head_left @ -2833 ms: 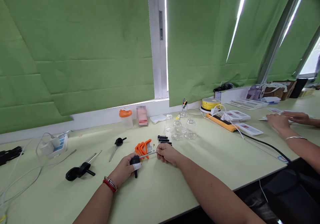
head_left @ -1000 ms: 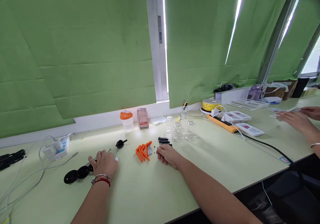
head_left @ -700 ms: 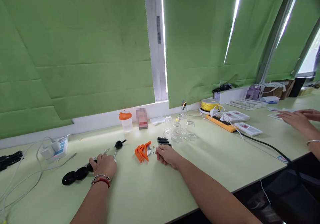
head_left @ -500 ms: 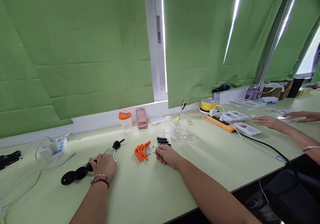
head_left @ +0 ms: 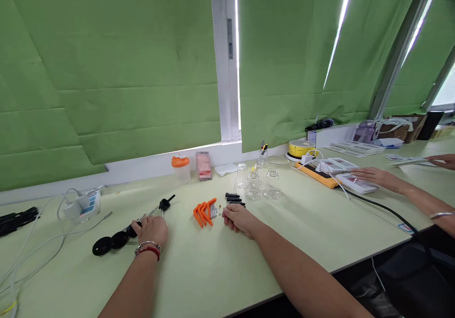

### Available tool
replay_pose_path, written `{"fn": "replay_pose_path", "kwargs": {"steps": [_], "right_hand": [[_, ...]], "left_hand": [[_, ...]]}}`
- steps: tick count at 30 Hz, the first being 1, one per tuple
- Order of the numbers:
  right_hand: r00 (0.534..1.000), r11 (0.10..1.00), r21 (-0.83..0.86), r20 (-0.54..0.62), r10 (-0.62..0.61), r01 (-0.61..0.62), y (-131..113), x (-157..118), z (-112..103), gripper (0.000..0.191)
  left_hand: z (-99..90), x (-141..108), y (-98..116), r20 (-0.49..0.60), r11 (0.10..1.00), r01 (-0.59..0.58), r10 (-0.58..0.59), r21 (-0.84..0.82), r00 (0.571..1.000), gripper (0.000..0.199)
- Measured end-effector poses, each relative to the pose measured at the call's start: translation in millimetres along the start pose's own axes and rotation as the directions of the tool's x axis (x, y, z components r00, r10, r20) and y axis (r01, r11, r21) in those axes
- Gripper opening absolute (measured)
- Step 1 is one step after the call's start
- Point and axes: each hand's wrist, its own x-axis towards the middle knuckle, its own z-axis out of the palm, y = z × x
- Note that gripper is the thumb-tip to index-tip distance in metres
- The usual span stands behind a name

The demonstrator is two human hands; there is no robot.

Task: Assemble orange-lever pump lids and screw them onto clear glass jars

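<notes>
Green blinds (head_left: 124, 71) fill the background, split by a pale window frame (head_left: 224, 71), above a long light-green tabletop (head_left: 302, 242) running off to your right. On that side a co-worker's forearm reaches in, one hand (head_left: 377, 177) over a stack of white cards (head_left: 355, 184) beside an orange power strip (head_left: 318, 176) with white leads. At the far left, white cables trail from a second, white power strip (head_left: 94, 202). Clear glasses (head_left: 253, 188) stand grouped just beyond your right hand (head_left: 236, 216), blocking the way straight back; an orange-lidded cup (head_left: 181, 168) stands against the wall to their left.

Your left hand (head_left: 151, 232) rests over a row of black-handled tools (head_left: 119, 240): two round handles lie in the open to its left, the third touches your thumb side, and you cannot tell whether the fingers are clamped on it. Another black-handled tool (head_left: 164, 204) lies just beyond, its shaft partly hidden by that hand. Your right hand is curled with fingertips together; anything inside is hidden. Between your hands lie orange L-shaped pieces (head_left: 203, 213), then, behind your right knuckles, black toothed strips (head_left: 232, 198), and tiny parts (head_left: 219, 209) just beside your right fingertips
</notes>
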Motion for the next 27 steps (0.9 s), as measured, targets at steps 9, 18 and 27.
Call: {"fn": "replay_pose_path", "kwargs": {"steps": [9,18,27], "right_hand": [[1.0,1.0,0.006,0.003,-0.013,0.013,3.1,3.8,1.4,0.021],[0.969,0.977,0.088,0.143,-0.203,0.192,-3.2,-8.4,8.7,0.034],[0.884,0.888,-0.038,0.127,-0.45,0.458,-6.7,-12.2,23.1,0.031]], "left_hand": [[-19.7,-12.9,16.5,-0.154,0.996,0.044,-0.055,-0.079,0.987,0.031],[-38.5,-60.6,66.8,-0.364,0.872,-0.453,0.367,-0.187,0.856,0.026],[-34.0,-82.1,90.2,-0.399,0.566,-0.762,0.649,-0.316,0.647,0.029]]}}
